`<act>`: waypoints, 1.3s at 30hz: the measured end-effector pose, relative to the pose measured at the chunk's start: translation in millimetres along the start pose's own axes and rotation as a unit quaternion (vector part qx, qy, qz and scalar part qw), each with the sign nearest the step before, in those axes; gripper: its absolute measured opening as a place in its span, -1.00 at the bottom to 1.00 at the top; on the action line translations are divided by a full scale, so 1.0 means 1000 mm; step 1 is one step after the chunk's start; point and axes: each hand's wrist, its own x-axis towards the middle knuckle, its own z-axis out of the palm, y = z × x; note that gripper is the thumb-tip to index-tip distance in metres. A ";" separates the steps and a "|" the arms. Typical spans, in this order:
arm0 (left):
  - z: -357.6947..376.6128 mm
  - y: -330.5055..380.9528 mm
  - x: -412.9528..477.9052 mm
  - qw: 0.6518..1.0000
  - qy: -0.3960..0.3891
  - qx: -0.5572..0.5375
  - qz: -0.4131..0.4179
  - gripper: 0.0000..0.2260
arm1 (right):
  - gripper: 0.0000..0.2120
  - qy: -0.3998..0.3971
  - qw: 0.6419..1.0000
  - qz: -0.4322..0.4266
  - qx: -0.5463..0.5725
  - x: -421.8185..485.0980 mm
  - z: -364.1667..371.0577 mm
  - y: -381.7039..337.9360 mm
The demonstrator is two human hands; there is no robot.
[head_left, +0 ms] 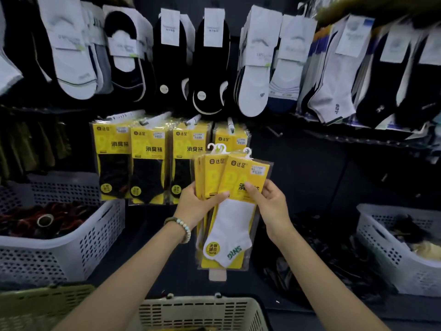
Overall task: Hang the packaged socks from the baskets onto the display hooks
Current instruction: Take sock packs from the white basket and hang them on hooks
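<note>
My left hand (196, 204) grips a fanned stack of yellow sock packs (207, 173) with small white hangers on top. My right hand (268, 201) pinches the front pack (235, 211), which holds a white sock and tilts right off the stack. Behind them, yellow packs of black socks (148, 163) hang in rows on white display hooks (230, 125). The rightmost hook carries a few yellow packs (230, 138), partly hidden by the ones I hold. A beige basket (202, 311) sits below my arms; its contents are mostly out of view.
White perforated baskets stand at the left (71, 235) with dark red items and at the right (391, 254) with dark items. An olive basket (45, 306) is at bottom left. Above, several white and black socks (210, 68) hang in a row. Bare dark wall lies right of the yellow packs.
</note>
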 end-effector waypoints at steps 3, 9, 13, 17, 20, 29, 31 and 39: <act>0.005 0.005 0.010 1.000 0.001 0.019 0.013 -0.81 | -0.86 0.013 1.000 0.010 0.000 0.009 -0.007 -0.004; 0.009 0.004 0.046 0.997 0.019 0.061 0.033 -0.56 | -0.84 0.037 0.999 0.034 -0.020 0.032 -0.034 -0.007; 0.009 0.013 0.063 0.997 0.028 0.058 0.042 -0.69 | -0.85 0.021 0.999 0.019 -0.022 0.041 -0.049 -0.011; 0.022 0.012 0.062 0.998 0.004 0.054 0.036 -0.60 | -0.86 0.005 1.000 0.015 -0.002 0.042 -0.043 -0.005; 0.033 0.005 0.055 0.999 -0.027 0.016 0.031 -0.62 | -0.85 -0.019 1.000 0.022 0.007 0.037 -0.033 0.003; 0.023 0.000 0.049 0.999 0.001 -0.002 0.034 -0.65 | -0.80 -0.039 0.976 -0.123 -0.175 0.054 -0.034 -0.033; 0.020 0.001 0.047 0.999 0.005 0.012 0.044 -0.63 | -0.84 -0.065 0.958 -0.152 -0.234 0.058 -0.029 -0.043; 0.006 0.007 0.040 0.995 -0.020 0.058 0.074 -0.69 | -0.92 -0.155 0.926 -0.120 -0.322 0.066 -0.010 -0.068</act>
